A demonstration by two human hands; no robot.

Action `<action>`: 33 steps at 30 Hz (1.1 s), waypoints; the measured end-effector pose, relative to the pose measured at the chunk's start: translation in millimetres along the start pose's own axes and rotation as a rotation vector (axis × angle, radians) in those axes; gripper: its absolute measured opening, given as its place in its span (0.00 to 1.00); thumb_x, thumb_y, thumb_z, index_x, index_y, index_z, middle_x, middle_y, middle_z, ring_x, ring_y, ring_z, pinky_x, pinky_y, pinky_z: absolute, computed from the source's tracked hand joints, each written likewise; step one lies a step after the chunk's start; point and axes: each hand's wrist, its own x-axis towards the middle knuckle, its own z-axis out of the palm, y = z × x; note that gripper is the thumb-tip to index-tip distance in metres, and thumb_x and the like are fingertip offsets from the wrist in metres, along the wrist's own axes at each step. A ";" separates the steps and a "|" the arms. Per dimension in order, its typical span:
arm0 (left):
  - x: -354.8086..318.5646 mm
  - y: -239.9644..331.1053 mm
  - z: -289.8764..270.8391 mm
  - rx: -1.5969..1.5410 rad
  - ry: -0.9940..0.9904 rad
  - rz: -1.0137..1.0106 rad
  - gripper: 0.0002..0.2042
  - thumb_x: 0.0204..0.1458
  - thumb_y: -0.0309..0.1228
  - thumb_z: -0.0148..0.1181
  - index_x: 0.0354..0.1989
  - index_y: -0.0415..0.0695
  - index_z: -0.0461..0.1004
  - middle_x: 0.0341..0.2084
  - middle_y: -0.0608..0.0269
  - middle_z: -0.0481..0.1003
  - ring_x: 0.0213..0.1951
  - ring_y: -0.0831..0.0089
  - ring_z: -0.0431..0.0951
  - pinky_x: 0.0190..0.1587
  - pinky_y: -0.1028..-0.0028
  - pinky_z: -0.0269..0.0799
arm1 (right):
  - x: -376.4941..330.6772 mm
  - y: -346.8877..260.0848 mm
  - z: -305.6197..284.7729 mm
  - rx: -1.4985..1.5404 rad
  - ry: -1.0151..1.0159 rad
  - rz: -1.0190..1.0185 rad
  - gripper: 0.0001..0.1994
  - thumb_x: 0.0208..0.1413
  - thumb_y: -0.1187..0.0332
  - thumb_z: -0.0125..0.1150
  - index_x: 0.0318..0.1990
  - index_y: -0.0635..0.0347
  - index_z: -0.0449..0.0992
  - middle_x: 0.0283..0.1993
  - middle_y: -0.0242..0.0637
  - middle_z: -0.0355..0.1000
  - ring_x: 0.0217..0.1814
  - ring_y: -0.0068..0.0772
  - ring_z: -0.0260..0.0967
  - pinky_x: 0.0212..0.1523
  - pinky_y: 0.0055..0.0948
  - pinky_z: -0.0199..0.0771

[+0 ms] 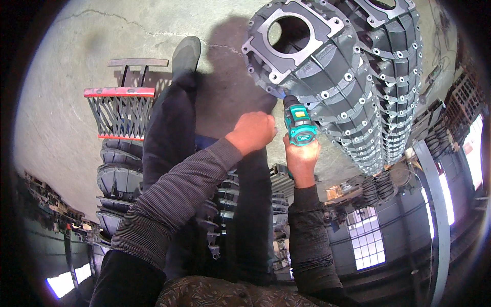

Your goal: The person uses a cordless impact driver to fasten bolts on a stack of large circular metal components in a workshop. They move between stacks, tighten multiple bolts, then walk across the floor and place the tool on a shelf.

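Presently right hand (303, 156) is wrapped around the grip of a teal power tool (299, 125), its tip against the lower flange of a grey cast metal housing (317, 66); left hand (253, 132) is curled into a loose fist just beside the tool (whether it grips anything, cannot tell); a second housing (399, 46) stands behind the first; below the forearms, stacked dark castings (120, 179); further left a red-edged metal rack (120, 110) on the concrete floor (51, 112).
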 end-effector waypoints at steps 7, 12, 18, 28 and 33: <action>-3.8 -0.4 3.2 0.028 0.004 0.019 0.18 0.62 0.44 0.61 0.34 0.39 0.82 0.35 0.40 0.83 0.42 0.43 0.86 0.47 0.49 0.82 | 4.5 -7.3 -4.4 0.026 -0.077 0.201 0.13 0.49 0.65 0.74 0.28 0.68 0.82 0.26 0.51 0.80 0.30 0.49 0.83 0.36 0.46 0.79; -4.5 0.2 7.9 0.020 -0.006 0.007 0.18 0.61 0.44 0.61 0.36 0.38 0.82 0.35 0.40 0.83 0.42 0.42 0.85 0.47 0.49 0.82 | 6.9 -15.2 -9.5 0.038 -0.109 0.306 0.13 0.49 0.64 0.74 0.28 0.67 0.82 0.26 0.51 0.80 0.32 0.45 0.84 0.37 0.45 0.79; -4.6 1.0 7.8 -0.008 -0.041 -0.019 0.17 0.60 0.41 0.62 0.35 0.37 0.84 0.36 0.41 0.84 0.42 0.43 0.85 0.48 0.49 0.81 | 5.4 -20.9 -25.2 0.159 -0.179 0.263 0.10 0.51 0.67 0.72 0.33 0.67 0.82 0.28 0.46 0.82 0.33 0.36 0.83 0.40 0.39 0.79; 3.5 -5.8 5.6 0.008 -0.006 0.030 0.18 0.62 0.45 0.61 0.36 0.39 0.82 0.35 0.42 0.83 0.41 0.43 0.85 0.46 0.48 0.81 | -44.2 -21.4 -51.1 0.420 -0.114 0.292 0.14 0.56 0.82 0.67 0.50 0.67 0.80 0.42 0.36 0.80 0.38 0.24 0.76 0.39 0.28 0.78; 6.3 -0.8 -1.6 0.010 -0.014 -0.014 0.18 0.62 0.44 0.61 0.36 0.39 0.82 0.35 0.42 0.83 0.41 0.42 0.85 0.46 0.48 0.81 | 27.8 -11.4 -77.5 0.831 -0.049 0.367 0.12 0.58 0.80 0.69 0.50 0.65 0.80 0.41 0.35 0.81 0.35 0.25 0.76 0.37 0.28 0.78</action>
